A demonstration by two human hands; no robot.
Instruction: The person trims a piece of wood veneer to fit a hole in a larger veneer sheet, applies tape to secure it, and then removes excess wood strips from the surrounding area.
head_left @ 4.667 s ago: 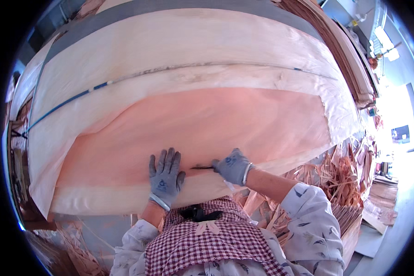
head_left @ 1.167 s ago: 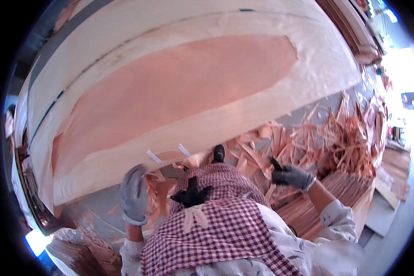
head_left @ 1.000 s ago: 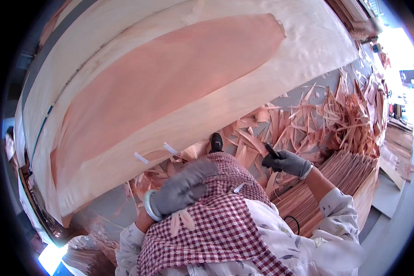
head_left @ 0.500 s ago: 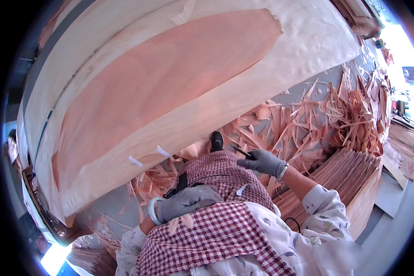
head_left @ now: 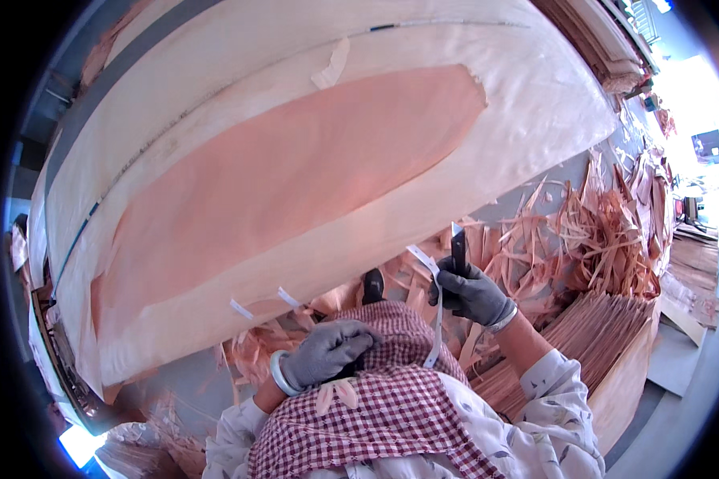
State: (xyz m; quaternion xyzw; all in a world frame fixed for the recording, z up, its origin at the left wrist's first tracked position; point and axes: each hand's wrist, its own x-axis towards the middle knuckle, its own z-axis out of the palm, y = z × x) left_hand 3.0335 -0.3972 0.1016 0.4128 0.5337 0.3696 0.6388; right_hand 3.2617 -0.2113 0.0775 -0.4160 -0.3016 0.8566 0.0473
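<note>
My right hand (head_left: 475, 295), in a grey glove, is closed around a black-handled knife (head_left: 458, 251) that points up. A narrow white tape strip (head_left: 437, 319) runs past its fingertips and hangs down toward my lap. My left hand (head_left: 327, 351), also gloved in grey, is over the checked apron with its fingers curled together; whatever they may hold is hidden. In front of me lies a large pale veneer sheet (head_left: 391, 215) with a long pinkish veneer piece (head_left: 295, 168) on it. Two short white tape pieces (head_left: 288, 298) stick at its near edge.
A stack of veneer sheets (head_left: 567, 343) stands at my right. Torn veneer scraps (head_left: 527, 247) cover the floor beyond it and under the sheet's edge. A thin dark-tipped cord (head_left: 96, 209) curves across the pale sheet. More veneer (head_left: 140, 455) lies at the lower left.
My right hand has turned the knife upward, and the white strip now runs up past its fingers. My left hand has curled its fingers. The view has shifted so the sheet appears lower.
</note>
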